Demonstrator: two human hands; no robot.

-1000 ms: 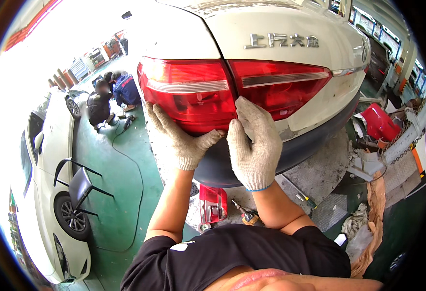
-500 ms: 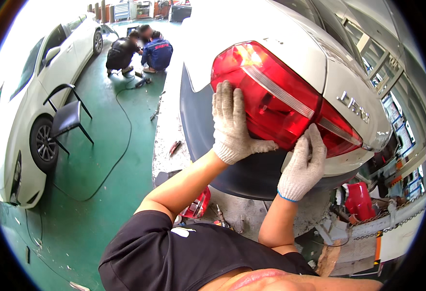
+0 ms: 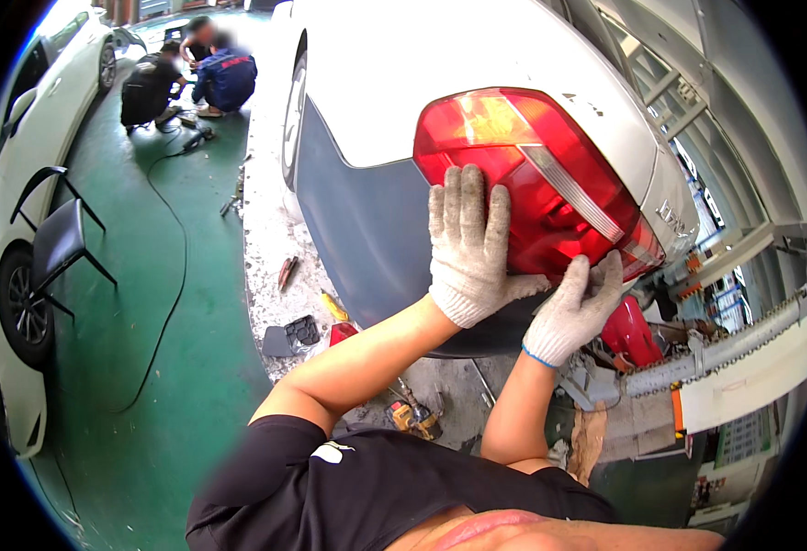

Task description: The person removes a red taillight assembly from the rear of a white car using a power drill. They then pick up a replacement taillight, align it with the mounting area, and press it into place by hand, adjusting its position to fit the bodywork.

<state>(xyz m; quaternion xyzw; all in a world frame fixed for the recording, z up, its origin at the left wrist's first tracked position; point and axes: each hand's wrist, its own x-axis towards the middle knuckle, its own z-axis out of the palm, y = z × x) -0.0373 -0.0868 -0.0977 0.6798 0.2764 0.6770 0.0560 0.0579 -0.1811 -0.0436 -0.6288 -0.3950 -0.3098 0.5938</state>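
The white car's large red tail lamp (image 3: 477, 129) fills the upper middle, beside a narrower lamp section (image 3: 642, 248) across a seam. My gloved left hand (image 3: 468, 253) lies on the big lamp's lower left with fingers stretched upward and thumb out along the lower edge, touching the grey bumper area (image 3: 357, 239) too. My gloved right hand (image 3: 571, 308) is lower right, fingertips against the lamp's lower corner by the seam, fingers slightly bent and apart. Whether the lamp sits fully flush is unclear.
A white car (image 3: 82, 73) and black chair (image 3: 59, 243) stand left. Several people (image 3: 224, 78) crouch behind, near a cable (image 3: 178, 262). A cordless drill (image 3: 412, 418), pliers (image 3: 287, 274) and loose parts lie below. A red panel (image 3: 633, 326) and chained beam (image 3: 725, 349) are right.
My view has swung round toward the car's side. My left hand's fingers have stayed on the lamp; my right fingertips remain at its lower corner, with both hands appearing farther right.
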